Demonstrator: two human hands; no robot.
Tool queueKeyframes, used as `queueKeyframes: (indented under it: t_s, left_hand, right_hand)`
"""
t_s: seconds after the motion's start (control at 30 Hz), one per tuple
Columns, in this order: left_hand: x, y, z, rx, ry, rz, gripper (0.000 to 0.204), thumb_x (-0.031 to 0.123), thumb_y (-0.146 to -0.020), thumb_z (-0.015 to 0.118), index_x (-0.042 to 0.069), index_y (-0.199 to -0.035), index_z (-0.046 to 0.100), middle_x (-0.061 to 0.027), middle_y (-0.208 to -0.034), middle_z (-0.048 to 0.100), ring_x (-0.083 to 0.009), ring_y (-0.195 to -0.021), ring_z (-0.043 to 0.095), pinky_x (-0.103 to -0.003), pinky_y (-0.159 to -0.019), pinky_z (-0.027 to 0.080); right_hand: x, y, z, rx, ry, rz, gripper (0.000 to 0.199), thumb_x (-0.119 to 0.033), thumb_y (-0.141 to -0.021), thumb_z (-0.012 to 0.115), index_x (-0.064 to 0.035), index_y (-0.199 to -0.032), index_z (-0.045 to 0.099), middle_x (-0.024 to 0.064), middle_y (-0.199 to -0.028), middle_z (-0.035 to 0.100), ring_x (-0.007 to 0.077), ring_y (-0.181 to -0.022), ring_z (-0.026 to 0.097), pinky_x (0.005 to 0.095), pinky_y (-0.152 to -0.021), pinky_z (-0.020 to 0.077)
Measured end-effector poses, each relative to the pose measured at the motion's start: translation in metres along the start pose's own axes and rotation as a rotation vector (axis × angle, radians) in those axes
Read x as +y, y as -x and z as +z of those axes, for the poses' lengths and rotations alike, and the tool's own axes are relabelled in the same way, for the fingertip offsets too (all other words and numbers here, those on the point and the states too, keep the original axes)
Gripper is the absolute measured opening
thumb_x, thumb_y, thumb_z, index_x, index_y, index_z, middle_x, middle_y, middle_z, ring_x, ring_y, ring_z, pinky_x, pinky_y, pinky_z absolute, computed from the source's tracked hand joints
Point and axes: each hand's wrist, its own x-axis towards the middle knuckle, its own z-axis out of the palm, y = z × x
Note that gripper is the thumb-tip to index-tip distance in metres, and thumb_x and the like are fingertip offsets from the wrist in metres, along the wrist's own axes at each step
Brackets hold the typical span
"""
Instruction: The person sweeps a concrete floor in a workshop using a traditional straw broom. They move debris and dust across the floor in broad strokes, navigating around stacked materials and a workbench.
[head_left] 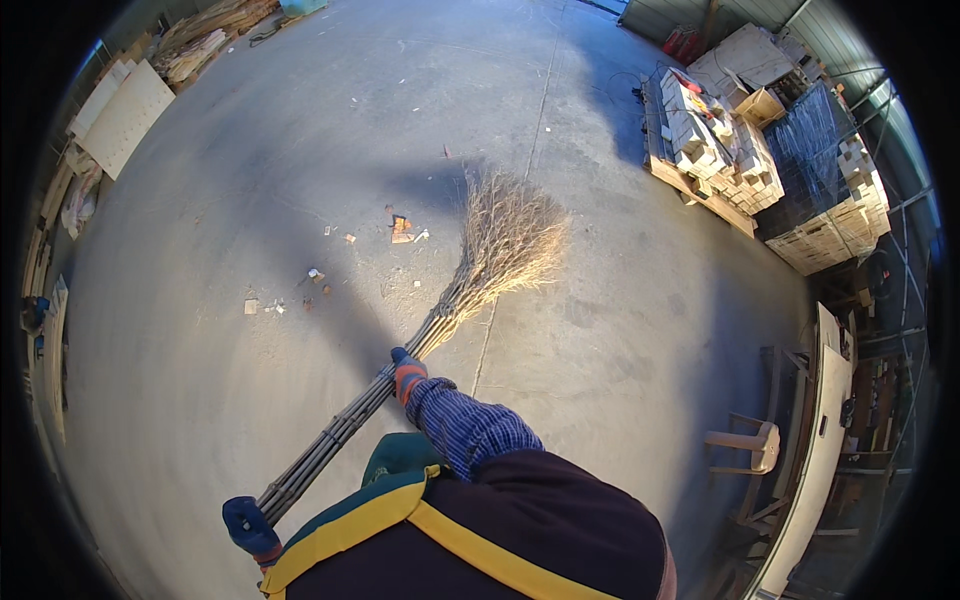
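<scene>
A long twig broom slants across the floor, its handle a bundle of thin canes and its bushy bristle head spread at the far end. My right hand, in a dark blue and orange glove, is closed round the handle below the bristles. At the lower left my left hand, gloved alike, grips the handle's near end. Left of the bristles lies scattered litter: an orange-and-white scrap, small pale bits and a tan piece.
Pallets of stacked wooden blocks stand at the far right, one pile wrapped in blue film. A small stool and a long pale board are at the right. Boards and timber line the left side.
</scene>
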Motion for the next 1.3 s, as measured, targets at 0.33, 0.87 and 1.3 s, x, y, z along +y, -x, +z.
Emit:
queueKeyframes:
  t_s: [0.33, 0.87, 1.3]
  left_hand:
    - [0.032, -0.054, 0.087, -0.099, 0.304, 0.207, 0.004, 0.005, -0.081, 0.051, 0.003, -0.078, 0.053, -0.0084, -0.077, 0.056, -0.0206, -0.071, 0.054, -0.032, -0.068, 0.044]
    - [0.340, -0.117, 0.328, -0.674, 0.480, 0.611, 0.001, 0.003, -0.076, 0.060, 0.004, -0.076, 0.059, -0.0114, -0.074, 0.061, -0.0229, -0.063, 0.059, -0.031, -0.059, 0.050]
    - [0.313, -0.074, 0.215, -0.037, -0.121, 0.004, 0.007, 0.003, -0.082, 0.053, 0.003, -0.075, 0.054, -0.0092, -0.072, 0.057, -0.0208, -0.066, 0.055, -0.031, -0.064, 0.045]
  right_hand:
    - [-0.089, 0.015, -0.067, 0.008, -0.495, -0.123, 0.024, -0.027, -0.087, 0.060, -0.0066, -0.082, 0.049, 0.0091, -0.061, 0.051, 0.0282, -0.051, 0.053, 0.0462, -0.053, 0.0522]
    - [-0.291, 0.005, -0.289, 0.291, -0.737, 0.007, 0.046, -0.047, -0.083, 0.056, -0.0062, -0.104, 0.056, 0.0100, -0.101, 0.063, 0.0247, -0.090, 0.059, 0.0395, -0.087, 0.0482]
    - [-0.259, -0.097, -0.030, 0.049, -0.129, 0.382, 0.040, -0.034, -0.083, 0.065, -0.0025, -0.103, 0.051, 0.0139, -0.082, 0.060, 0.0322, -0.065, 0.061, 0.0482, -0.060, 0.0534]
